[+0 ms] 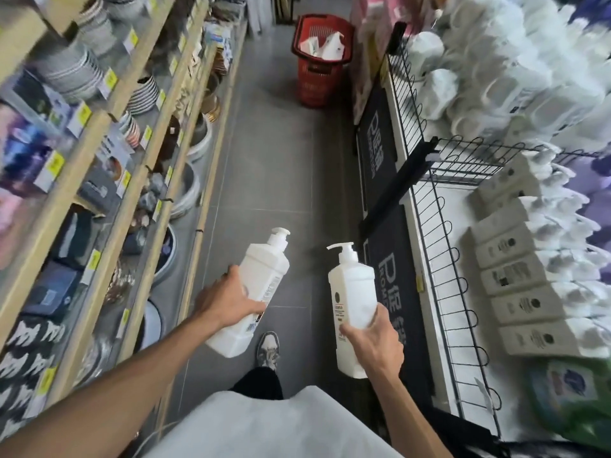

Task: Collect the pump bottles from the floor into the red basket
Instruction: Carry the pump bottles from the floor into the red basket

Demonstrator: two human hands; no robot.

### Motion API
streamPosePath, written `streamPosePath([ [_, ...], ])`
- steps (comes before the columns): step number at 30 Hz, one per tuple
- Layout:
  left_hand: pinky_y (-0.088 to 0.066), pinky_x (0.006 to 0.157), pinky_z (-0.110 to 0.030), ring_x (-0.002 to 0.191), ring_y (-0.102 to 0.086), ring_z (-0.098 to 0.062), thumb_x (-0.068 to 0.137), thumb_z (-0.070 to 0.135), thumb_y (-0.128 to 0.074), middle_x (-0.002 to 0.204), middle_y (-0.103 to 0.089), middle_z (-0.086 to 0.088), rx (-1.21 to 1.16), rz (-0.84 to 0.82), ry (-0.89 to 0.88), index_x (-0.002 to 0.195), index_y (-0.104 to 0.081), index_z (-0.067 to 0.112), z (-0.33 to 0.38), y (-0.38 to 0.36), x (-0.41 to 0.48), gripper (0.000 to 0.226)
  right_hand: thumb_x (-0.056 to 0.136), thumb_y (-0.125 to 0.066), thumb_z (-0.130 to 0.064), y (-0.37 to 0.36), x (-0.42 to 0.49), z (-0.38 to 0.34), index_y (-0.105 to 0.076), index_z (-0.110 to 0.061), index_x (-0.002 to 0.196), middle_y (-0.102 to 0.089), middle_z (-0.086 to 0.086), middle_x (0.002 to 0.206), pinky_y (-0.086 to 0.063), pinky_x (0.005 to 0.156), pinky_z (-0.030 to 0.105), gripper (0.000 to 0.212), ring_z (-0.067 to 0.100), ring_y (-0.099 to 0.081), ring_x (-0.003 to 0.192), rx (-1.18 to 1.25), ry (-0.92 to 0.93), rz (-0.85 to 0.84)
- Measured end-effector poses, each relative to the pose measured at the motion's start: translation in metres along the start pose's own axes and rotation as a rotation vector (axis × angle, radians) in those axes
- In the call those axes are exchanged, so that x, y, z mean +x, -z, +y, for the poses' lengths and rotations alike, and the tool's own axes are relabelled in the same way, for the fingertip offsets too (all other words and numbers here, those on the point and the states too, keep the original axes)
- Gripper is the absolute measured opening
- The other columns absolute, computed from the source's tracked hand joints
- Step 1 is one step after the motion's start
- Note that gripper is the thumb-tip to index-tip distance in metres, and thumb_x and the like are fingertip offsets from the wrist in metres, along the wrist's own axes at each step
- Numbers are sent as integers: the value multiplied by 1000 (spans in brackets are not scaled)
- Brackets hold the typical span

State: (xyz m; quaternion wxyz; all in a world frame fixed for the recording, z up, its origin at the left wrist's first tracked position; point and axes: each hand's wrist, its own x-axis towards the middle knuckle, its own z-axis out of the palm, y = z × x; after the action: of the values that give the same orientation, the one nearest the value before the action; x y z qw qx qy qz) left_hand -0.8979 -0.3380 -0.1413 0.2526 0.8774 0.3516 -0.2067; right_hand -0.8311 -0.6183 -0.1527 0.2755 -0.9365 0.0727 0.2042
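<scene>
My left hand (pixel 226 300) grips a white pump bottle (pixel 256 282) round its lower body; the bottle is tilted, pump pointing up and away. A second white pump bottle (pixel 352 292) stands nearly upright in my right hand (pixel 375 345), which holds it near the base. Both bottles hang above the grey floor in the near part of the aisle. The red basket (pixel 315 84) stands on the floor far down the aisle, with white bottles inside it.
Wooden shelves (pixel 99 180) with bowls, plates and boxes line the left side. A black wire rack (pixel 439 226) full of white bottles runs along the right. Grey tiled floor (pixel 274 166) stretches between me and the basket. My shoe (pixel 268 350) is below the bottles.
</scene>
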Motion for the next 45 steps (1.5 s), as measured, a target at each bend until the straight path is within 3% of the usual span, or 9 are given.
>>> streamPosePath([
  [5,-49,73,-35,86,-58,-28,62,58,-79,113,-61,-2,5,7,-2,116,-35,20,3,33,49,80,70,-77,-48,-7,32,-54,-40,-31,117,-54,-8,95,-48,75,36,62,18,-56,85,-1,24,-2],
  [10,-47,69,-33,84,-58,-28,61,58,-81,112,-62,-2,11,24,17,118,-37,19,1,62,93,82,71,-76,-46,-11,62,-94,-38,-33,111,-55,-10,93,-46,72,33,57,18,-58,83,-1,22,-18],
  [17,-56,74,-38,83,-65,-27,56,62,-78,106,-62,0,-52,-2,55,114,-35,22,1,87,156,82,70,-77,-46,-17,122,-133,-42,-28,120,-58,-6,96,-50,74,35,63,19,-59,84,-9,-7,-34],
  [24,-55,74,-36,84,-64,-25,59,60,-80,104,-62,1,-54,-29,122,115,-35,24,29,111,228,80,70,-77,-46,-21,211,-175,-42,-28,119,-59,-6,96,-53,80,41,63,20,-60,85,-10,-31,-67],
  [35,-54,77,-38,87,-63,-29,57,59,-80,105,-61,0,-20,6,81,117,-35,23,98,185,355,84,70,-76,-49,-6,345,-268,-41,-27,122,-59,-5,100,-53,76,38,67,21,-60,87,-15,-3,-73],
  [38,-55,78,-42,86,-63,-28,53,61,-79,105,-60,0,-84,15,81,117,-36,23,105,204,382,86,70,-77,-49,-8,368,-293,-41,-26,119,-59,-4,99,-56,79,43,65,22,-61,87,-16,-19,-59],
  [41,-55,79,-42,87,-63,-27,46,66,-74,104,-60,1,-134,1,104,116,-36,25,104,222,409,89,71,-79,-46,-14,385,-321,-43,-25,120,-60,-3,99,-53,74,39,65,22,-61,86,-14,-49,-60],
  [45,-54,75,-37,87,-62,-27,60,60,-80,107,-61,0,-105,-17,90,118,-36,22,96,248,448,82,69,-78,-48,-29,406,-364,-42,-28,115,-61,-2,99,-54,77,41,62,25,-62,87,-48,-71,-55],
])
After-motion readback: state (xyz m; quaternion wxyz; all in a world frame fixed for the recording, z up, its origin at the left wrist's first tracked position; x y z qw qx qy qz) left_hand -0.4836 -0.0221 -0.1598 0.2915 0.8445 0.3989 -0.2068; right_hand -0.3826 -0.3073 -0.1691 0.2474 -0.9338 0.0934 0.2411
